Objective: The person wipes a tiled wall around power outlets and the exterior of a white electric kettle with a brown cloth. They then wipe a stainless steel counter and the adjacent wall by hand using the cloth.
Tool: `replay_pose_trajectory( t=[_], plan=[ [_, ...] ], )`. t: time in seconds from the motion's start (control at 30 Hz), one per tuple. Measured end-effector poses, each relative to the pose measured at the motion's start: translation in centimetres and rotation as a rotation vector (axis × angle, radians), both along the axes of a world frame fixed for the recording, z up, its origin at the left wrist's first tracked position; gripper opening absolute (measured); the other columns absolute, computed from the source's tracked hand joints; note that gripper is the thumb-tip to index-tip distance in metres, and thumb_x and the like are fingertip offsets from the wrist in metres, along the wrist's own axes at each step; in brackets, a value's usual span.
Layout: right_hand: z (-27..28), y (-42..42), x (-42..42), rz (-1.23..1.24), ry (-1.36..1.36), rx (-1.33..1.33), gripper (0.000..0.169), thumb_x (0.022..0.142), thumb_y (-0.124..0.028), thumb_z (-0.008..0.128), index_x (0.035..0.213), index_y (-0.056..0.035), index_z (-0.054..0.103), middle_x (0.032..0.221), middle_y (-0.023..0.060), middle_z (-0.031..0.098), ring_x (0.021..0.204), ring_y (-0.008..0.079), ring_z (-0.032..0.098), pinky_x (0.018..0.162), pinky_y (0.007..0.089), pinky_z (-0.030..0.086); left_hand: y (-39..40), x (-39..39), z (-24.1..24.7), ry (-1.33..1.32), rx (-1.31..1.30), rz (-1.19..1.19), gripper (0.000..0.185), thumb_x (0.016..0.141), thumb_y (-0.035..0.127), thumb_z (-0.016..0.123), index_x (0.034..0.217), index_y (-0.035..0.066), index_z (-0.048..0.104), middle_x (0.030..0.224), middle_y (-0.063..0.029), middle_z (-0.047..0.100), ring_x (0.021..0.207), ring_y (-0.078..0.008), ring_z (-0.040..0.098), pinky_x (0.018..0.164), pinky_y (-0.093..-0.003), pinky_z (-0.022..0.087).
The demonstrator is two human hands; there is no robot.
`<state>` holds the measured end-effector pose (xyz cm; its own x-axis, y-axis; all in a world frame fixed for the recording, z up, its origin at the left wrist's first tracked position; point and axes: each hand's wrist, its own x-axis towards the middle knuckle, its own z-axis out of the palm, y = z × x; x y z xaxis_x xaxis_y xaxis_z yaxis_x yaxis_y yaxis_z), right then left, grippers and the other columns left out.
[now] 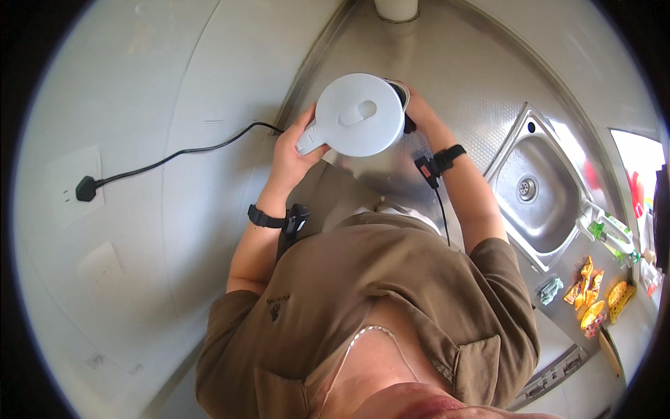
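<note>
A white electric kettle (356, 115), its round lid facing me, is held above the steel counter in front of my body. My left hand (294, 149) is wrapped around its handle (312, 139). On the opposite side, my right hand (419, 107) grips a dark part with a pale metallic rim (402, 99), beside and partly behind the kettle. Whether that part is the kettle's power base is hard to tell, as the kettle covers most of it. A black power cord (199, 150) disappears behind my left hand.
The cord's black plug (86, 188) sits in a wall socket at left. To the right, a steel sink (562, 214) is set into the counter (471, 68). Orange snack packets (586, 288), a greenish cloth (549, 290) and a white tap (610, 230) are near it. A white pipe (397, 9) stands at the back.
</note>
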<state>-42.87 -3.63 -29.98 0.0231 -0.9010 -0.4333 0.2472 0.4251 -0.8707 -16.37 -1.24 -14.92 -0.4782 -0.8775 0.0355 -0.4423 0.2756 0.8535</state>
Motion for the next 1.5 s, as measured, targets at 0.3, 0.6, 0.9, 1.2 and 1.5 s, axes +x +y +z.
replay_pose_trajectory(
  t=[0.3,0.6,0.9,1.2,1.5],
  plan=[
    [1.8,7.1,1.6,-0.262,-0.207,0.03,0.054,0.095,-0.025,0.045,0.145,-0.0065,0.034,0.135,0.0161,0.048,0.119,0.0272,0.05,0.098,0.0366,0.043,1.4,-0.2,-0.6,0.054,0.008,0.095,0.071,0.077,-0.003,0.072,0.141,0.003,0.043,0.132,-0.0114,0.058,0.118,-0.0176,0.055,0.1,-0.0311,0.042],
    [5.9,10.4,2.8,-0.272,-0.198,-0.131,0.06,0.09,-0.016,0.048,0.146,-0.0048,0.028,0.127,0.0188,0.05,0.103,0.0274,0.058,0.073,0.0347,0.054,4.1,-1.2,-1.9,0.175,-0.08,0.146,0.073,0.08,0.006,0.073,0.143,-0.002,0.037,0.138,-0.0159,0.051,0.126,-0.0215,0.049,0.105,-0.0338,0.038],
    [14.2,11.9,4.8,-0.317,0.823,-0.763,0.043,0.079,0.002,0.058,0.12,-0.0077,0.063,0.118,0.0146,0.058,0.108,0.0274,0.056,0.095,0.0347,0.043,5.0,0.1,-2.7,0.304,0.06,0.033,0.078,0.082,0.01,0.07,0.147,-0.001,0.028,0.148,-0.0166,0.039,0.134,-0.0233,0.04,0.109,-0.035,0.032],
    [14.4,13.5,8.4,0.171,1.177,-1.097,0.052,0.055,0.0,0.07,0.104,-0.0169,0.073,0.113,0.0101,0.06,0.097,0.0306,0.054,0.086,0.0404,0.049,4.7,0.4,-4.9,0.253,-0.024,-0.002,0.082,0.078,0.004,0.068,0.148,0.003,0.027,0.15,-0.0176,0.033,0.139,-0.0281,0.033,0.113,-0.0365,0.029],
    [17.1,12.5,7.5,0.221,1.264,-1.024,0.054,0.056,0.002,0.069,0.107,-0.017,0.071,0.114,0.0086,0.062,0.101,0.0311,0.057,0.087,0.0405,0.049,4.9,0.9,-5.1,0.311,-0.014,-0.077,0.083,0.08,0.006,0.07,0.149,0.002,0.024,0.153,-0.0174,0.029,0.142,-0.0279,0.027,0.115,-0.0364,0.025]
  ],
)
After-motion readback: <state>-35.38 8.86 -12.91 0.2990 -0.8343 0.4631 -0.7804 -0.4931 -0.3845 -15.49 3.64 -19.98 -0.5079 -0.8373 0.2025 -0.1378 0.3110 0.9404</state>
